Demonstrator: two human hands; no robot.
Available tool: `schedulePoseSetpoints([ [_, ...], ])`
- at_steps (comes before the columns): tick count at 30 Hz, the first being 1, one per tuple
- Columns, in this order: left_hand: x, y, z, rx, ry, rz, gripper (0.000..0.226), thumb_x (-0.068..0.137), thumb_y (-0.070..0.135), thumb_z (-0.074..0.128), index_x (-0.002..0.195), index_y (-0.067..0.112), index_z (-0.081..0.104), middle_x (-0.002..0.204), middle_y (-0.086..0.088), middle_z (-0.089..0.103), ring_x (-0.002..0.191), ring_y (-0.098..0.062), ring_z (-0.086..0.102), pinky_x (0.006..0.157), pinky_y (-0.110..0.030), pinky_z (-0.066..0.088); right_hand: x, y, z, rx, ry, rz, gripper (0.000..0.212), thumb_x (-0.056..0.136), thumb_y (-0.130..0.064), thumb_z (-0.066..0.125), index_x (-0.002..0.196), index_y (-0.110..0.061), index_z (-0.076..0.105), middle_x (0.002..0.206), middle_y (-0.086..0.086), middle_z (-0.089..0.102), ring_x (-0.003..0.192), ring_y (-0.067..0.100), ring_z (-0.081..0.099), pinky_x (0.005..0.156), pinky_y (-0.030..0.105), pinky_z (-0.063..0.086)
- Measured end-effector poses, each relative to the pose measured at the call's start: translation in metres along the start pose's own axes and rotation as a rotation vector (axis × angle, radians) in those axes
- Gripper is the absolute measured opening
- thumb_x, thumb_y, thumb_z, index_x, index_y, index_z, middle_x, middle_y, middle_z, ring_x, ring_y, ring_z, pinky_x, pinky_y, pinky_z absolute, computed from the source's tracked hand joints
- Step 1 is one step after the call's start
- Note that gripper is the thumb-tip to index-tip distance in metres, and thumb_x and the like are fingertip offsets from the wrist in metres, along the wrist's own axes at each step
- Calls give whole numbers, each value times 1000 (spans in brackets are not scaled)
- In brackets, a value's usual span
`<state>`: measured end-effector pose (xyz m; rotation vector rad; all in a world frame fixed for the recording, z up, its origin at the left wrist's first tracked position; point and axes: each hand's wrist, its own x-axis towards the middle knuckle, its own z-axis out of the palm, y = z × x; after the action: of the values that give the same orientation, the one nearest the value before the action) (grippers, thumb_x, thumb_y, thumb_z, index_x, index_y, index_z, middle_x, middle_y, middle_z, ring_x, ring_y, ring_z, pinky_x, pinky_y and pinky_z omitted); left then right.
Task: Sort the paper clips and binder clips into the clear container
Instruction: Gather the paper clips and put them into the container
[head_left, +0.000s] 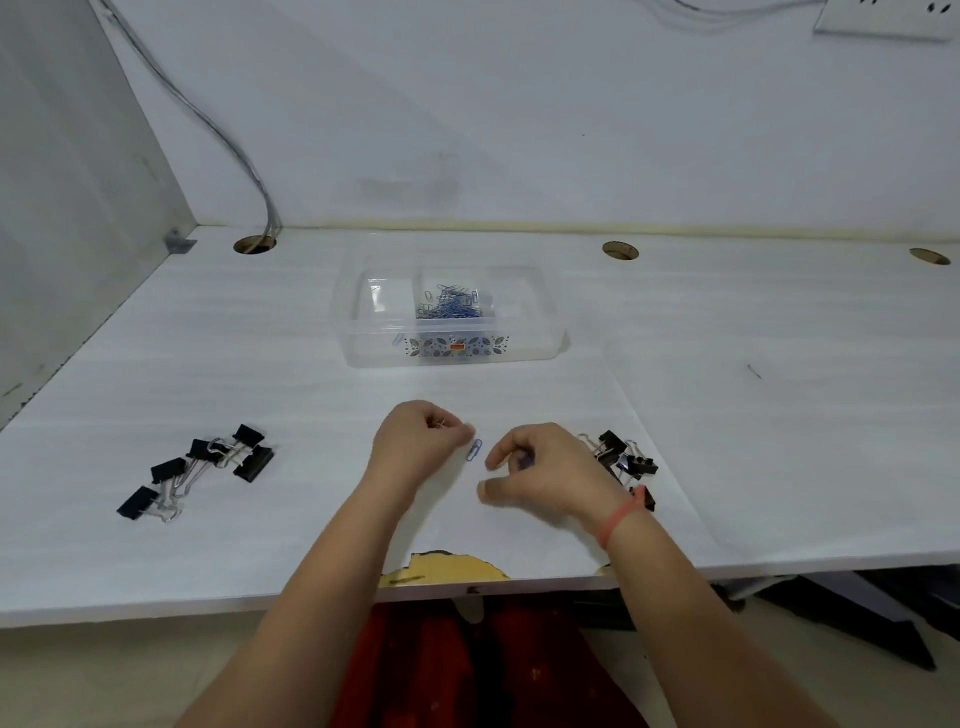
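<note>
blue paper clips (450, 304) heaped in clear container (449, 317). one paper clip (474, 450) left on table (779, 415). binder clips (200, 467) and (623, 460) unsorted. left hand (415, 441) curled, seemingly pinching something small; right hand (540, 475) loosely curled; contents unclear.

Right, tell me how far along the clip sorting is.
Done: a pile of blue paper clips sits in the clear container. In hand: both hands close around one paper clip on the table. Left: binder clips, one group at left, another by the right hand.
</note>
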<state>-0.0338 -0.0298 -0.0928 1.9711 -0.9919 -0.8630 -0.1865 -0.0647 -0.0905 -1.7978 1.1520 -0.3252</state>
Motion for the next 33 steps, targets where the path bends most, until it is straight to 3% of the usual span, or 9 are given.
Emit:
schedulePoseSetpoints([
  [5, 11, 7, 18, 410, -51, 142, 7, 72, 18, 68, 75, 12, 67, 75, 3, 64, 74, -17, 57, 51, -22, 34, 5, -3, 8, -358, -27, -82, 20, 75, -17, 72, 62, -25, 59, 54, -12, 45, 49, 3, 41, 48, 16, 29],
  [9, 12, 8, 19, 516, -82, 176, 20, 78, 14, 60, 60, 13, 52, 67, 1, 59, 67, -18, 52, 50, -24, 32, 6, 3, 2, -116, -32, -31, 14, 80, -12, 63, 67, -19, 61, 67, -3, 57, 60, 10, 49, 54, 22, 39],
  [14, -3, 6, 4, -191, -152, 0, 18, 84, 2, 56, 67, 9, 60, 50, 4, 51, 54, -16, 41, 51, -22, 34, 14, 4, -8, 920, 21, 194, 20, 86, 5, 57, 72, -9, 61, 60, 1, 53, 40, 5, 36, 36, 14, 26],
  [16, -4, 9, -1, -376, -177, -97, 16, 86, 0, 54, 80, 7, 66, 59, -1, 52, 53, -13, 42, 50, -18, 37, 21, -1, -8, 1274, 20, 275, 13, 88, 5, 52, 84, -3, 62, 62, 3, 50, 37, 4, 37, 33, 13, 29],
  [20, 10, 35, -10, -929, -227, -305, 20, 95, 1, 40, 85, 2, 58, 66, -6, 51, 37, -4, 48, 34, -11, 33, 41, -29, -13, 1669, 32, 342, 14, 93, 0, 46, 88, 2, 59, 72, 9, 47, 57, 10, 44, 37, 15, 42],
  [23, 34, 66, -26, -1143, -148, -307, 24, 96, 0, 37, 80, 0, 54, 71, -9, 53, 39, -7, 56, 36, -12, 43, 62, -65, -25, 1687, 107, 265, 15, 94, -1, 46, 82, -1, 55, 74, 8, 49, 61, 10, 48, 44, 16, 45],
  [27, 83, 102, -40, -1167, -62, -283, 29, 99, 13, 33, 82, -2, 51, 77, -15, 51, 66, -19, 54, 62, -25, 54, 102, -113, -47, 1544, 179, 194, 21, 93, 0, 42, 76, -2, 53, 69, 9, 45, 60, 14, 45, 62, 22, 45],
  [30, 124, 114, -43, -1000, -89, -334, 41, 98, 33, 29, 89, -1, 50, 74, -12, 48, 62, -20, 47, 65, -31, 44, 140, -134, -55, 1275, 216, 224, 25, 95, -10, 39, 73, -5, 50, 70, 7, 45, 64, 18, 45, 68, 27, 43],
  [33, 145, 115, -40, -660, -161, -340, 50, 95, 45, 27, 95, 0, 49, 93, -14, 48, 78, -24, 48, 71, -33, 38, 166, -135, -53, 902, 153, 278, 23, 96, -22, 39, 102, -3, 52, 94, 10, 52, 103, 26, 51, 90, 36, 44],
])
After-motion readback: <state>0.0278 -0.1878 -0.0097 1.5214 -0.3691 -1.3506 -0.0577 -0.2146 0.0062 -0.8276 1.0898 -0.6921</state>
